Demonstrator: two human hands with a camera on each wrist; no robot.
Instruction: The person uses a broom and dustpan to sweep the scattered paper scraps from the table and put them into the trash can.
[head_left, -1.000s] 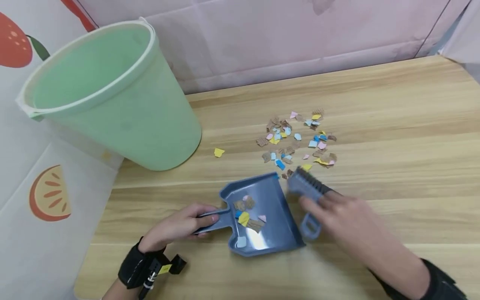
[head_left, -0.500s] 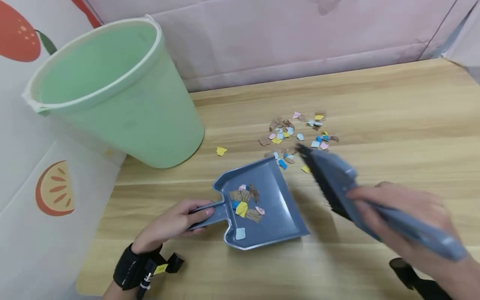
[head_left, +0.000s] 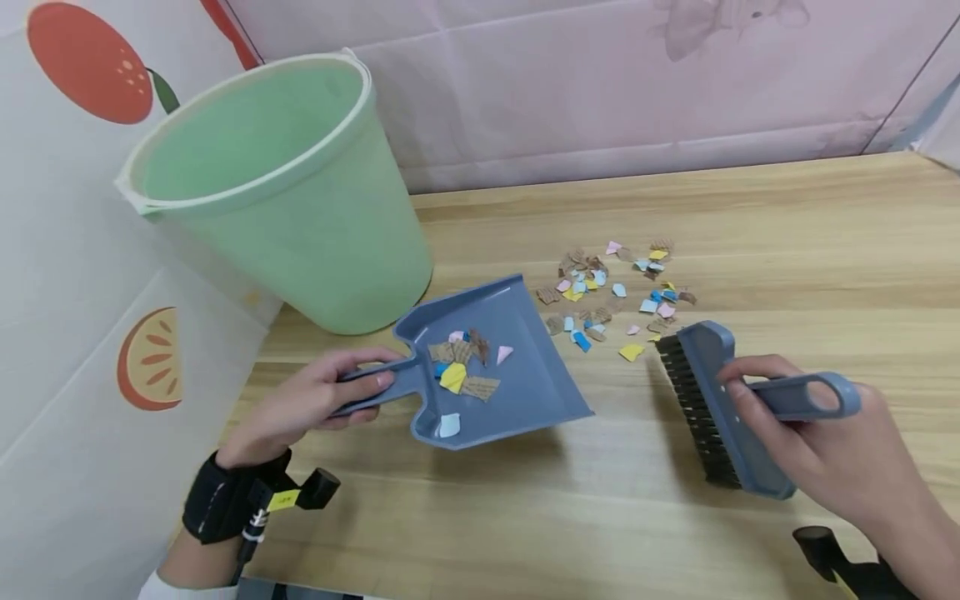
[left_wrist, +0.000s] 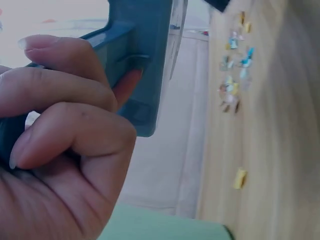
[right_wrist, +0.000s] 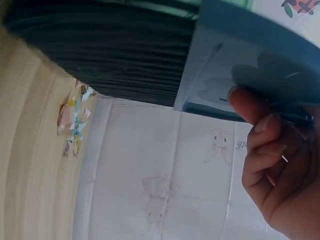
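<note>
The left hand (head_left: 300, 404) is curling its fingers (left_wrist: 75, 135) round the handle of a blue dustpan (head_left: 491, 367), holding it tilted just above the desk (head_left: 787, 217) with paper scraps lying inside. The right hand (head_left: 832, 450) is gripping a blue brush (head_left: 720, 408) by its handle, bristles facing the pan. More coloured paper scraps (head_left: 615, 292) are lying scattered on the desk between the pan's mouth and the brush. A green bucket (head_left: 292, 192) is standing just behind the dustpan, close to its rear corner.
</note>
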